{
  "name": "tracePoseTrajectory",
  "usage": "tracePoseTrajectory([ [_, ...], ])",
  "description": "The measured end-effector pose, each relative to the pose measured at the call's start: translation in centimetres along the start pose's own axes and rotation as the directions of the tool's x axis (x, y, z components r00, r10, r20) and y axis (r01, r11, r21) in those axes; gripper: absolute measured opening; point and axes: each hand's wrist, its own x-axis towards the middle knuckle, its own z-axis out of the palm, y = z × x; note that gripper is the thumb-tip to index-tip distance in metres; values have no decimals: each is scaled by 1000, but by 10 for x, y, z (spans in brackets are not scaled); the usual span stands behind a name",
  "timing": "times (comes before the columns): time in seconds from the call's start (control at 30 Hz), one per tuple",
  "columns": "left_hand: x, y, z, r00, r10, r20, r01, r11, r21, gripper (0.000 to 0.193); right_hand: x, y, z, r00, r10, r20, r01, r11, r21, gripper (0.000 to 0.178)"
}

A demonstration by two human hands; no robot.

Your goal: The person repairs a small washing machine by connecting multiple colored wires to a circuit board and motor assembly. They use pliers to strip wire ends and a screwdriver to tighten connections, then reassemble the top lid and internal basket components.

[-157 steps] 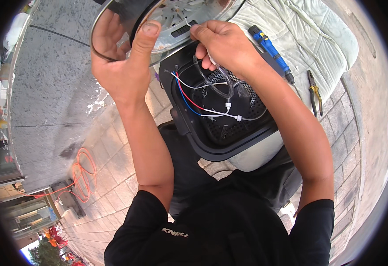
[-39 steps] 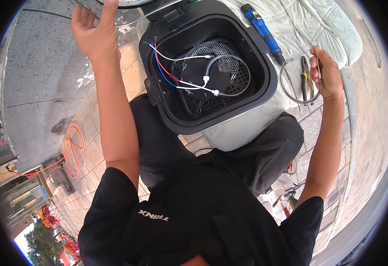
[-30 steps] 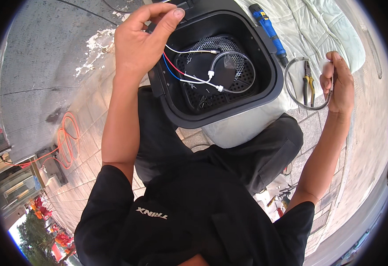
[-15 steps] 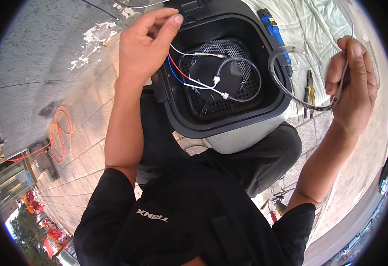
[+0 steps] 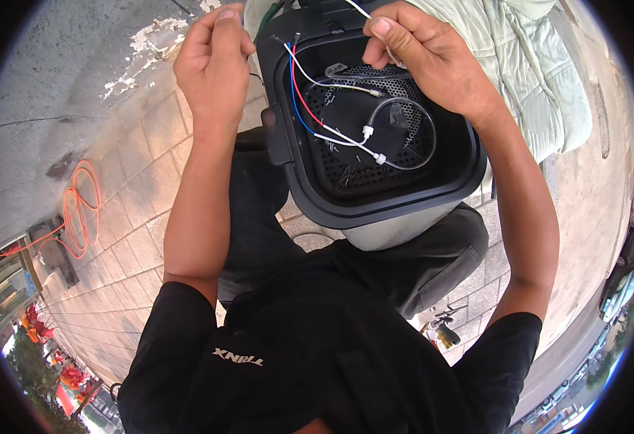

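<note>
Inspection counts one left hand [image 5: 216, 69], one right hand [image 5: 433, 58] gripping one white cord [image 5: 357, 8], below that grip one black housing [image 5: 375, 212] containing one red wire [image 5: 303, 97], one blue wire [image 5: 293, 88] and two white fittings [image 5: 368, 133], and right of it one quilted cover [image 5: 541, 72].

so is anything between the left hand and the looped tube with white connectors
Yes: in this view, the black housing's left rim, the red wire and the blue wire lie between the left hand and the looped tube.
</note>
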Motion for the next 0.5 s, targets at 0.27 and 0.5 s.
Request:
tracePoseTrajectory([
  [0.27, 1, -1, -1, 1000, -22, -20, 21, 999, -46, 28, 17, 4, 3, 949, -313, -43, 207, 719, -664, 19],
  [0.5, 4, -4, -2, 1000, -14, -13, 13, 997, -80, 28, 19, -10, -5, 956, -294, 1, 166, 536, -828, 21],
])
